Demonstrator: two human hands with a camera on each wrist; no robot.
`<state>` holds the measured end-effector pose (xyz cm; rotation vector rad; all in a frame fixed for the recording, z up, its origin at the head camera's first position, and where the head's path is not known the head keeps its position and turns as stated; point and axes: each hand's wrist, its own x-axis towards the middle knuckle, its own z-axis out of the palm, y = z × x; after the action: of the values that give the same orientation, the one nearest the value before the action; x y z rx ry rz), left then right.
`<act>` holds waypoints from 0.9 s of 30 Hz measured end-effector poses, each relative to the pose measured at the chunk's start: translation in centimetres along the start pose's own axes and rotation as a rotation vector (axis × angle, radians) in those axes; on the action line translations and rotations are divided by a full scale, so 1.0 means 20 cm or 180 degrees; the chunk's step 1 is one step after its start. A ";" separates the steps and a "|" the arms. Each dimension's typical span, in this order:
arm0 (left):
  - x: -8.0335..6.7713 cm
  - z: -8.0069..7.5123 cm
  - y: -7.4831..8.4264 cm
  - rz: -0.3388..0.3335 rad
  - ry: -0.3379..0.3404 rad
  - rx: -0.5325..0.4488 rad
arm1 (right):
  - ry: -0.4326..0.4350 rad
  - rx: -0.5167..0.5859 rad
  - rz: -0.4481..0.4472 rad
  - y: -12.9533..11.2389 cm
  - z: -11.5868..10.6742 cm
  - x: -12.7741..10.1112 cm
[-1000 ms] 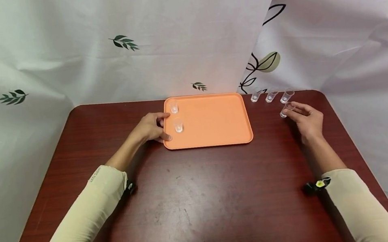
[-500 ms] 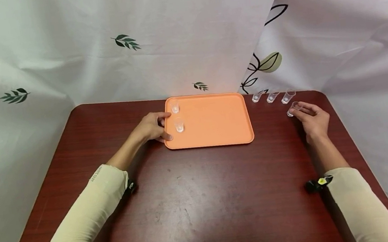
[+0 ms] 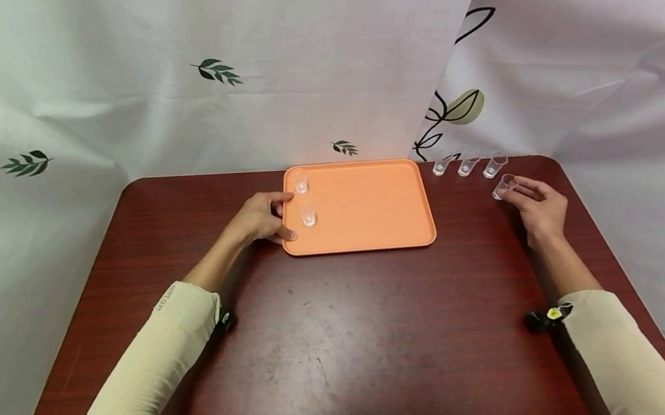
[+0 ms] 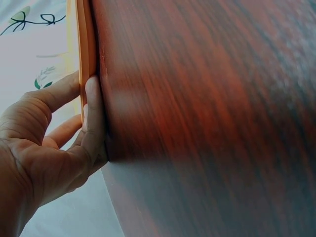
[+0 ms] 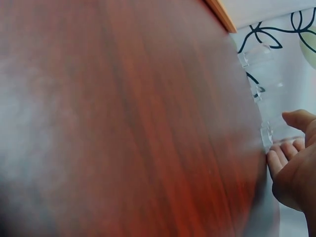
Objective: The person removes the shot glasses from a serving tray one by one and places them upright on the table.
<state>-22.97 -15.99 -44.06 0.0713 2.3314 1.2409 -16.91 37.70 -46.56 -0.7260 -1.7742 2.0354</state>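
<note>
Your left hand (image 3: 260, 220) holds the left edge of the orange tray (image 3: 373, 227). The head view shows the thumb over the rim and the fingers against its side; the left wrist view adds the close detail, with the thumb lying flat along the tray's edge (image 4: 85, 44) on the table (image 3: 338, 347).

Two small clear cups (image 3: 304, 199) stand on the tray just beside that hand, seen only from the head.

Your right hand (image 3: 536, 203) pinches a clear cup (image 3: 504, 186) between thumb and fingertips, near the table's far right corner, well apart from the tray. From the head, three more cups (image 3: 469, 165) stand in a row just behind it. The right wrist view shows the held cup (image 5: 276, 134) faintly, with the curled fingers (image 5: 282, 157) under it and the thumb above, which the head view cannot resolve.
</note>
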 end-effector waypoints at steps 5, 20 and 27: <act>0.00 0.00 0.00 -0.0007 0.0004 0.0017 | 0.0024 0.0005 0.0021 0.00 -0.02 -0.02; -0.01 0.00 0.01 -0.0030 0.0000 -0.0010 | 0.0012 -0.0181 0.0094 -0.02 -0.10 -0.09; 0.00 0.00 0.00 -0.0021 0.0004 -0.0018 | -0.0133 -0.0205 0.0076 0.00 -0.08 -0.15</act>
<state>-22.93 -15.96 -44.03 0.0611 2.3273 1.2447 -13.64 37.34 -46.20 -0.7318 -1.8706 2.0310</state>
